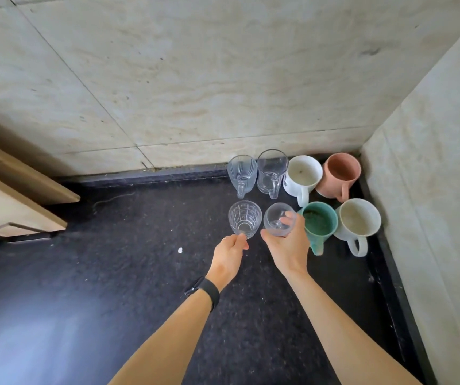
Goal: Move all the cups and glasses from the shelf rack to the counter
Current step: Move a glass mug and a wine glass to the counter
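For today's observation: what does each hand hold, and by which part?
Left hand pinches the patterned glass at its base; right hand grips the smooth glass round its side.

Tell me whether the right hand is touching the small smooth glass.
Touching. The head view shows the right hand gripping the small smooth glass, thumb on one side, fingers on the other.

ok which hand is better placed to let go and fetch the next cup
Left, probably. The patterned glass looks upright on the counter, with the left hand only pinching its base. The right hand wraps the small glass, which is tilted beside the teal mug.
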A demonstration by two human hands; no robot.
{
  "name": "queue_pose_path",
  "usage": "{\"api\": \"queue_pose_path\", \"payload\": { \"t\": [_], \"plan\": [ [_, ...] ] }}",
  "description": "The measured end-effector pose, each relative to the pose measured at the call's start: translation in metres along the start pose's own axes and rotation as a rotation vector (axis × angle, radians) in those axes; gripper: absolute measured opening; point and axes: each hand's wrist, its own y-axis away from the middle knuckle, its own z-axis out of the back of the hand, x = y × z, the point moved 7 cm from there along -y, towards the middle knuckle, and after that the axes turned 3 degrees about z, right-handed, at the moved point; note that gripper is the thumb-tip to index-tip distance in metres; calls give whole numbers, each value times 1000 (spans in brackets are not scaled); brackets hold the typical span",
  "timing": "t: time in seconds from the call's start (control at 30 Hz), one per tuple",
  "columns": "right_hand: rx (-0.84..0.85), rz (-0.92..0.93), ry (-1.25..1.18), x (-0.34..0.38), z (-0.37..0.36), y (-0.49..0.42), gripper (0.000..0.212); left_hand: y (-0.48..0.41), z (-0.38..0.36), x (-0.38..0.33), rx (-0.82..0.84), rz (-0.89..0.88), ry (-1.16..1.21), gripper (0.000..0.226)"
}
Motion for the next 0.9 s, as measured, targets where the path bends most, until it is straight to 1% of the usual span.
{"api": "queue_pose_path", "payload": {
  "t": [0.2, 0.43, 0.7, 0.9],
  "plan": [
    [-28, -8, -5, 9, 0, -7, 69, -3, -7, -4, 25, -18, -17, 38],
    [23, -60, -8, 12, -1, -21, 70, -8, -8, -16, 75, -47, -92, 39],
    [19, -76, -2, 15, -2, -23, 71, -8, -8, -19, 95, -24, -88, 39],
    [54, -80, 30, 16, 2, -23, 73, -3, -4, -23, 102, 24, -77, 40]
  ]
}}
